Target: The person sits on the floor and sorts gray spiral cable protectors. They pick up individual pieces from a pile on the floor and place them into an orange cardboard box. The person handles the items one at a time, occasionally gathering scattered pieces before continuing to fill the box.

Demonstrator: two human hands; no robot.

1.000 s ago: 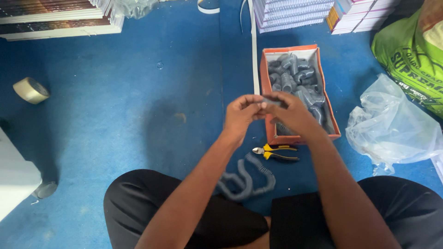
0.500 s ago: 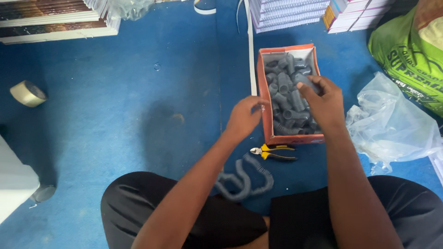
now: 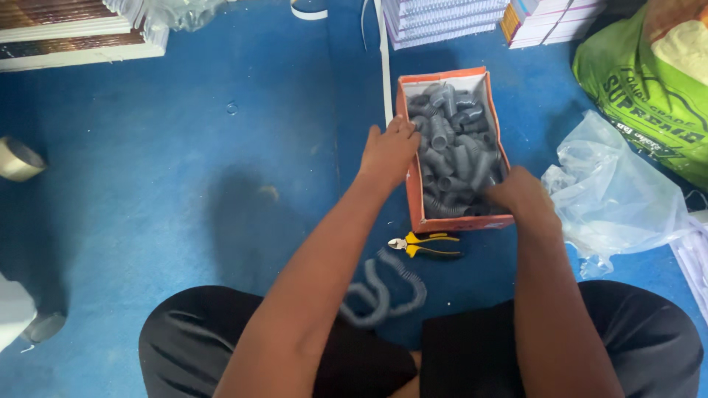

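Observation:
An orange cardboard box (image 3: 459, 221) sits on the blue floor in front of me, filled with several short grey corrugated tube pieces (image 3: 457, 140). My left hand (image 3: 387, 151) lies over the box's left wall with its fingers across the rim. At the box's near right corner, my right hand (image 3: 520, 193) grips it with the fingers curled inside. Just in front of the box, a pair of yellow-handled cutting pliers (image 3: 426, 245) lies on the floor. A longer grey corrugated hose (image 3: 383, 291) curls between my knees.
A crumpled clear plastic bag (image 3: 612, 191) lies right of the box, with a green sack (image 3: 641, 88) behind it. Stacks of books (image 3: 442, 18) stand at the back. A tape roll (image 3: 18, 158) lies far left, and flat boards (image 3: 74, 37) at the back left.
My hands were together in the air over the box's near end. The right one went out over the box, and now both have come down onto the box's sides.

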